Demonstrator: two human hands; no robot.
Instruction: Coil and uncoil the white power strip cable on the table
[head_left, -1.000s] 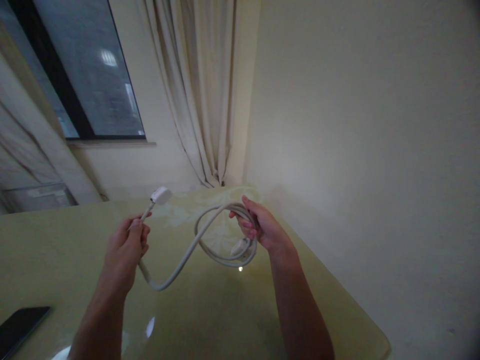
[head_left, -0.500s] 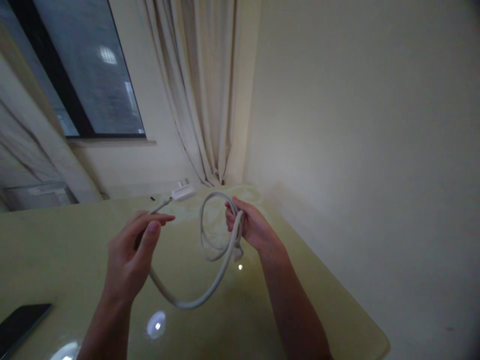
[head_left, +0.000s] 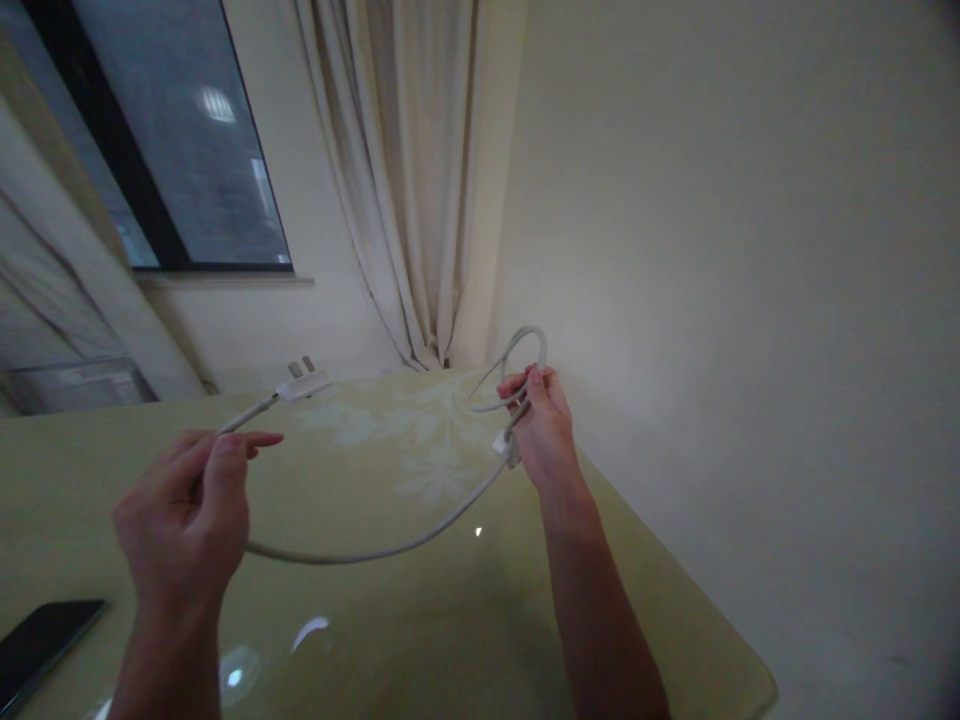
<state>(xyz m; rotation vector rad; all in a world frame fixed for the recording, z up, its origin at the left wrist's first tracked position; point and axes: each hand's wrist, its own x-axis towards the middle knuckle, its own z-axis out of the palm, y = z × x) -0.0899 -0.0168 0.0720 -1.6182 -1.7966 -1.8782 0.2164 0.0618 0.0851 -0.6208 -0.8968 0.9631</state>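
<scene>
Sagging above the desk (head_left: 420, 660): pale power cord (head_left: 337, 560). Left hand (head_left: 191, 510), at the sag's 9 o'clock, curls loosely round it behind the plug (head_left: 302, 386), presumably leaving its prongs (head_left: 308, 364) clear; right hand (head_left: 546, 430), 2 o'clock, closed on loops (head_left: 543, 348), likely preventing unravelling.

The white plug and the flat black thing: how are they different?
The plug is white; the flat thing is black. The plug has prongs; the flat thing shows none. The plug is up on a cable in the left hand; the flat thing lies on the table. Both are in the picture's left half.
</scene>
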